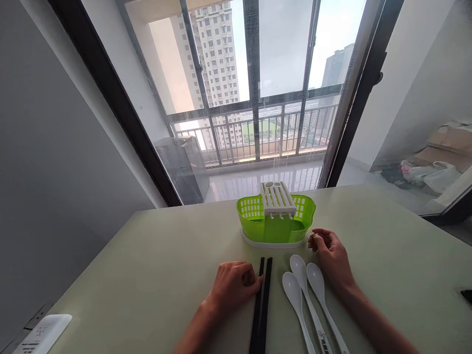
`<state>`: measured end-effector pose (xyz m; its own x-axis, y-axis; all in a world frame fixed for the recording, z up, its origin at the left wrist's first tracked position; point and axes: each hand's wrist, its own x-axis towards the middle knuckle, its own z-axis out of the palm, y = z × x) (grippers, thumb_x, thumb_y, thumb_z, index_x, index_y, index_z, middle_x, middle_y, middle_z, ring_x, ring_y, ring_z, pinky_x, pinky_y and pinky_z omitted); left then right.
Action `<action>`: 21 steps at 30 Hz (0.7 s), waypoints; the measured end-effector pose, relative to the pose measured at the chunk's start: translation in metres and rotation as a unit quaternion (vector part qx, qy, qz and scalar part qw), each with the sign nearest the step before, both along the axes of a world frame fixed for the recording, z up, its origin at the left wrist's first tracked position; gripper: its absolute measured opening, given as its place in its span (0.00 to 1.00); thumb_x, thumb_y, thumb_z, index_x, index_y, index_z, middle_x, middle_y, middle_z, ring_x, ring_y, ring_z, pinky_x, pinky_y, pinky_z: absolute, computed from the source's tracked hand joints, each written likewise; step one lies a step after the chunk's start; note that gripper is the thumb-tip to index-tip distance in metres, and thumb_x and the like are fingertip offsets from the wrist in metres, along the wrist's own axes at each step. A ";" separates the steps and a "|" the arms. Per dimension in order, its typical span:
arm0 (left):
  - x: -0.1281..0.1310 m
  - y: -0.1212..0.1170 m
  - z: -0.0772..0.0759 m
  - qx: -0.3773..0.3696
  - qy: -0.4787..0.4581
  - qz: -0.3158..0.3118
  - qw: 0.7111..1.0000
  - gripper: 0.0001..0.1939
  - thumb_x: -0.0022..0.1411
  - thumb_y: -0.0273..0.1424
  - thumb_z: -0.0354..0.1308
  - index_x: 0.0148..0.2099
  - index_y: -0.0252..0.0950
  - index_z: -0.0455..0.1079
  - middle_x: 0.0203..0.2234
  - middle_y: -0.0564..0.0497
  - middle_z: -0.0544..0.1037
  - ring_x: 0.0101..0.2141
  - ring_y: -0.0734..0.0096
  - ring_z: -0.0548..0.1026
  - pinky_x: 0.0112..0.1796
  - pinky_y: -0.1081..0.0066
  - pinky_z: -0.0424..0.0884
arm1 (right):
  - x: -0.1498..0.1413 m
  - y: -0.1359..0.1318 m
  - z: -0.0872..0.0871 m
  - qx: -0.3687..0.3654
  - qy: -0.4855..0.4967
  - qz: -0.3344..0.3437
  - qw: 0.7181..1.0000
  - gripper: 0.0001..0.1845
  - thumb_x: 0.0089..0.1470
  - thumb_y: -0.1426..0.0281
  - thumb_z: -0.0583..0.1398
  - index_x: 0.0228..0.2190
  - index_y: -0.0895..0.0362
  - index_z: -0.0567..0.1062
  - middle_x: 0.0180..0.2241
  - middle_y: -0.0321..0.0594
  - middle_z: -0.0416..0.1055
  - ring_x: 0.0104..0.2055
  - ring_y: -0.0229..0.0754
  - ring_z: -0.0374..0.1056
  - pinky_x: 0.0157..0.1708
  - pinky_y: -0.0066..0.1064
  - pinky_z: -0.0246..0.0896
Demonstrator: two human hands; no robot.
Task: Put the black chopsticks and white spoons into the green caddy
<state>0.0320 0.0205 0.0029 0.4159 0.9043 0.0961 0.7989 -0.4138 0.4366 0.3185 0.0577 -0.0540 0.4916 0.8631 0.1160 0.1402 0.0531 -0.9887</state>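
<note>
The left hand (234,284) is half-open, thumb at black chopsticks (266,302); the right hand (332,254) is curled beside the green cutlery basket (278,230), its grip unclear. White spoons (293,289) are laid between them

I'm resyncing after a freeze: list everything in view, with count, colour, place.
Table: one, pale green, foreground
Caddy: one, green, table's far side
Rack: one, white, atop caddy
Spoons: three, white, nearer side
Chopsticks: count unclear, black, left of spoons
Printed item: one, white, bottom left
Dark object: one, black, right edge
Windows: several, dark-framed, ahead
Boxy unit: one, grey, beyond table
Railing: one, grey, outside
Buildings: several, pale, outside
Bags: several, mostly white, far right
Cardboard: some, brown, above bags
Walls: several, grey, both sides
Left grip: one, thumb at chopsticks
Right grip: one, right of caddy
</note>
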 end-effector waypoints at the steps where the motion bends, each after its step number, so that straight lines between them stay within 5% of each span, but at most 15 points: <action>1: 0.000 0.000 0.001 -0.003 0.001 0.001 1.000 0.14 0.60 0.37 0.61 0.24 0.38 0.69 0.20 0.58 0.74 0.22 0.78 0.67 0.29 0.75 0.57 | 0.000 0.000 0.000 -0.003 0.000 0.000 1.000 0.17 0.56 0.56 0.58 0.40 0.55 0.73 0.30 0.36 0.74 0.30 0.42 0.70 0.34 0.34 0.66; 9: 0.002 0.000 0.002 -0.019 -0.002 0.020 1.000 0.06 0.56 0.32 0.60 0.27 0.39 0.72 0.20 0.59 0.75 0.24 0.78 0.69 0.31 0.75 0.59 | 0.000 0.000 -0.001 0.002 0.007 0.004 1.000 0.17 0.56 0.56 0.59 0.40 0.54 0.73 0.30 0.36 0.75 0.30 0.43 0.70 0.34 0.34 0.66; 21: 0.001 -0.001 0.001 0.001 -0.002 0.018 1.000 0.07 0.57 0.31 0.58 0.26 0.38 0.70 0.20 0.59 0.74 0.23 0.78 0.68 0.30 0.74 0.57 | 0.000 0.000 -0.002 0.003 0.007 0.003 1.000 0.17 0.55 0.56 0.59 0.40 0.54 0.74 0.30 0.36 0.75 0.30 0.43 0.71 0.34 0.34 0.67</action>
